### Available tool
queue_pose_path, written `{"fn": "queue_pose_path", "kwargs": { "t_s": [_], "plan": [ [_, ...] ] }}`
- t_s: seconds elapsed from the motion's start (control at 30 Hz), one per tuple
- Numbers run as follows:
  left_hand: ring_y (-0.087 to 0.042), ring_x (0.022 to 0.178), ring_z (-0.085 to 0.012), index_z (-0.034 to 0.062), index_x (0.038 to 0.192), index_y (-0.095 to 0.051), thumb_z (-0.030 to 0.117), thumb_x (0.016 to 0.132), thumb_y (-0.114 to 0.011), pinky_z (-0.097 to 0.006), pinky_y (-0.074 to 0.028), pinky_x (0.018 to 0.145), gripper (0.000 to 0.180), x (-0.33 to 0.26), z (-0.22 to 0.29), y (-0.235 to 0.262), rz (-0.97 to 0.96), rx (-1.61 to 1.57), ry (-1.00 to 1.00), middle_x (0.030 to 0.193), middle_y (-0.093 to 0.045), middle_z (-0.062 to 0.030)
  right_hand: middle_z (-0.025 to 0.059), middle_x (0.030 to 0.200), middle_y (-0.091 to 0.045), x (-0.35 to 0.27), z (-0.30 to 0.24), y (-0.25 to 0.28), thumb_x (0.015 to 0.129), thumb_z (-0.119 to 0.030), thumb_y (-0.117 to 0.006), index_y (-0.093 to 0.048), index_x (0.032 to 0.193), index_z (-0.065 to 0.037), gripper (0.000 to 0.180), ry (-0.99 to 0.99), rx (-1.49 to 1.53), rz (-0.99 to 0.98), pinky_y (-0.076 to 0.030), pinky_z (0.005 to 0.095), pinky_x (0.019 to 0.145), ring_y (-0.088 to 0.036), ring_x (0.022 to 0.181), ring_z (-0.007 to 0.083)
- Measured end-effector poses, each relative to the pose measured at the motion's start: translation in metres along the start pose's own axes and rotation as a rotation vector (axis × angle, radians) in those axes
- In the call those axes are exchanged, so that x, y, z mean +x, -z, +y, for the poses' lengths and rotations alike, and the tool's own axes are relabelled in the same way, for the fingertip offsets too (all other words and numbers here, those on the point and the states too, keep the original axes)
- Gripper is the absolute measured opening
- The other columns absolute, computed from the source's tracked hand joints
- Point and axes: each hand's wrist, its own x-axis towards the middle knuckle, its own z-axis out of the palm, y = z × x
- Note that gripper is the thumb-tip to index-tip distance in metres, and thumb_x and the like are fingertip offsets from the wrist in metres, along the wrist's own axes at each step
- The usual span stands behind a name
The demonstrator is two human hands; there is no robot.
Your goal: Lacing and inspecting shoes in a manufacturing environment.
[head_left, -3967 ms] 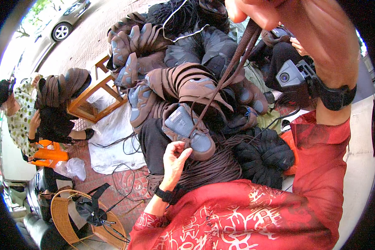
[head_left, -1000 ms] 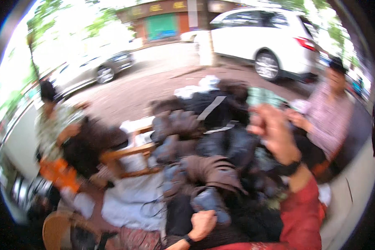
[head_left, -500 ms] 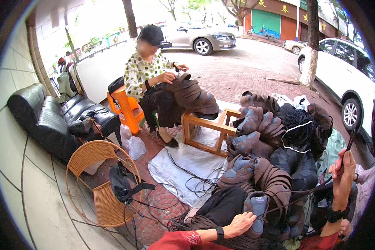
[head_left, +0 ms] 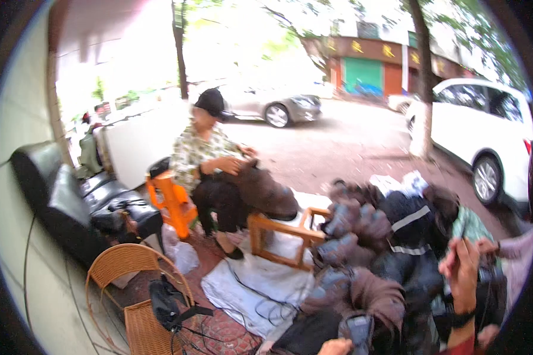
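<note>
At the lower edge my left hand (head_left: 336, 347) is only partly in the picture, its fingers closed at the side of a brown and grey-blue shoe upper (head_left: 356, 332). My right hand (head_left: 463, 269), raised at the right, has its fingers pinched together. Motion blurs it, and the black cord it held a moment ago is hard to make out. Between and beyond my hands lie nested stacks of brown shoe uppers (head_left: 378, 296). A dark bundle with pale bands (head_left: 410, 228) lies among them.
Across from me a seated person (head_left: 204, 154) handles a stack of uppers (head_left: 266, 192). A wooden stool frame (head_left: 278, 251) lies on a white sheet (head_left: 228, 284) with loose black cords. A wicker chair (head_left: 145, 325) stands left. Another person's pink sleeve (head_left: 518, 245) shows at right.
The view has tilted up, so everything sits lower and looks blurred. My left hand has slid mostly out at the bottom. My right hand appears further left and lower.
</note>
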Motion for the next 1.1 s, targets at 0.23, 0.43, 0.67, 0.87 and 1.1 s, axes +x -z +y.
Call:
{"fn": "queue_pose_path", "kwargs": {
  "t_s": [0.23,0.43,0.67,0.87,1.1],
  "plan": [
    [-0.057,0.065,-0.0260,0.0037,0.074,-0.061,0.006,0.074,-0.059,-0.035,-0.045,0.057,0.003,0.019,-0.017,0.033,0.095,-0.220,-0.016,0.072,-0.057,-0.0131,0.0021,0.060,-0.046,0.022,-0.017,-0.021,0.091,-0.024,-0.045,-0.053,0.084,-0.003,0.024,0.085,0.036,-0.449,-0.039,0.0250,0.049,-0.043,0.048,0.0109],
    [-0.052,0.071,-0.0127,0.0001,0.082,-0.063,0.005,0.076,-0.063,-0.024,-0.042,0.066,0.008,0.026,-0.002,0.037,-0.152,-0.652,0.330,0.076,-0.056,-0.0048,0.0061,0.067,-0.057,0.027,-0.017,-0.014,0.093,-0.025,-0.042,-0.052,0.095,0.003,0.030,0.144,0.083,-0.495,-0.050,0.0267,0.057,-0.051,0.051,0.0107],
    [-0.050,0.079,-0.0101,0.0002,0.087,-0.061,0.002,0.078,-0.060,-0.023,-0.040,0.072,0.009,0.008,0.001,0.017,-0.091,-0.982,0.379,0.085,-0.054,-0.0024,0.0059,0.070,-0.058,0.001,-0.020,-0.009,0.093,-0.025,-0.042,-0.051,0.097,0.002,0.029,0.103,-0.077,-0.400,-0.050,0.0259,0.059,-0.052,0.054,0.0103],
    [-0.051,0.083,-0.0107,0.0010,0.090,-0.060,-0.003,0.078,-0.058,-0.021,-0.041,0.072,0.013,0.006,0.002,0.015,-0.098,-0.807,0.325,0.091,-0.054,-0.0036,0.0067,0.071,-0.057,0.012,-0.014,0.002,0.094,-0.025,-0.041,-0.051,0.096,0.002,0.029,-0.040,0.201,-0.621,-0.045,0.0237,0.055,-0.052,0.057,0.0104],
    [-0.058,0.083,-0.0112,-0.0002,0.101,-0.056,-0.005,0.078,-0.059,-0.023,-0.045,0.078,0.023,0.009,-0.003,0.013,0.065,-1.207,0.620,0.088,-0.061,-0.0048,0.0073,0.072,-0.057,0.010,-0.002,-0.009,0.094,-0.023,-0.040,-0.049,0.097,0.004,0.029,0.177,-0.061,-0.440,-0.047,0.0250,0.057,-0.053,0.056,0.0104]
  ]
}}
